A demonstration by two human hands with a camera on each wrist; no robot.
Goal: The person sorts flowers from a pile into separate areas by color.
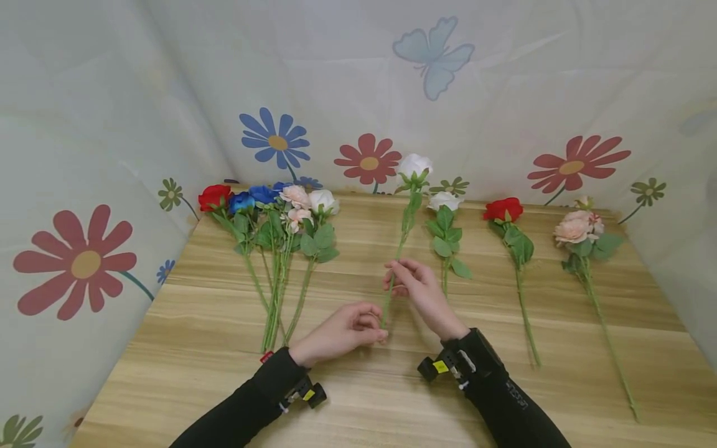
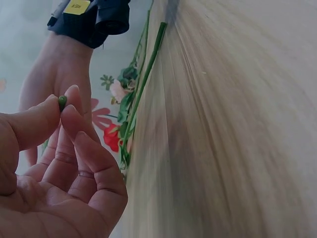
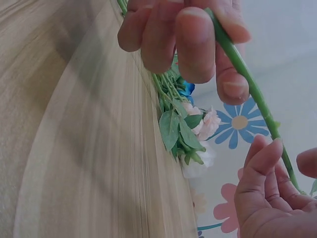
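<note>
A white artificial rose [image 1: 414, 166] on a long green stem is held up off the table, bloom away from me. My left hand [image 1: 344, 330] pinches the bottom end of its stem between thumb and fingertips; the stem's cut tip [image 2: 62, 101] shows there in the left wrist view. Farther up, the thumb and fingers of my right hand [image 1: 420, 295] hold the same stem [image 3: 252, 89]. Another white rose [image 1: 445, 201] lies on the table just beyond the right hand. Left of the hands lies a bunch of roses in red, blue, pink and white [image 1: 278, 249].
On the right side of the wooden table [image 1: 470, 398] lie a red rose [image 1: 504, 210] and a pink flower stem [image 1: 577, 227], spaced apart. A white curtain [image 1: 325, 81] printed with flowers and a butterfly hangs along the back and sides.
</note>
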